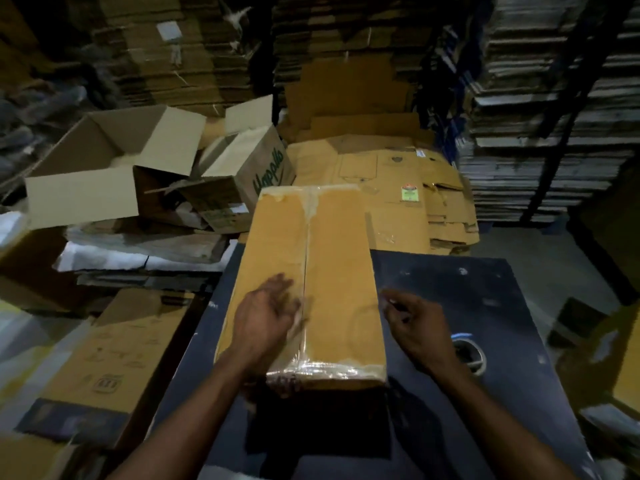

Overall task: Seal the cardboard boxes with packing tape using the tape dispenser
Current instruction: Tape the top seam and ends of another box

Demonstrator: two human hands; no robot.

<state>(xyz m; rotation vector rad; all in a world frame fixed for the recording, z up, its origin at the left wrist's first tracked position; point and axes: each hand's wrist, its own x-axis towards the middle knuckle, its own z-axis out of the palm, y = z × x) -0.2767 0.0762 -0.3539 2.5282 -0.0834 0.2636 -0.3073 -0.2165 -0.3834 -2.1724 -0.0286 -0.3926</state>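
Off to the left an open cardboard box [104, 168] lies tipped on a heap of flattened cartons; whether anything lies inside it I cannot tell. Beside it sits a smaller open box [242, 174] with green lettering. The left hand [265, 315] reaches over the long cardboard box [332, 271], fingers spread and loose, resting on its top just left of the centre seam. That box lies lengthwise on the dark bench [485, 306], flaps closed, with clear tape [306, 341] along the seam and over the near edge. The right hand [414, 322] hovers just off the box's right side, fingers curled together; whether they pinch anything I cannot tell. A roll of tape [472, 355] lies on the bench, partly hidden by the right wrist.
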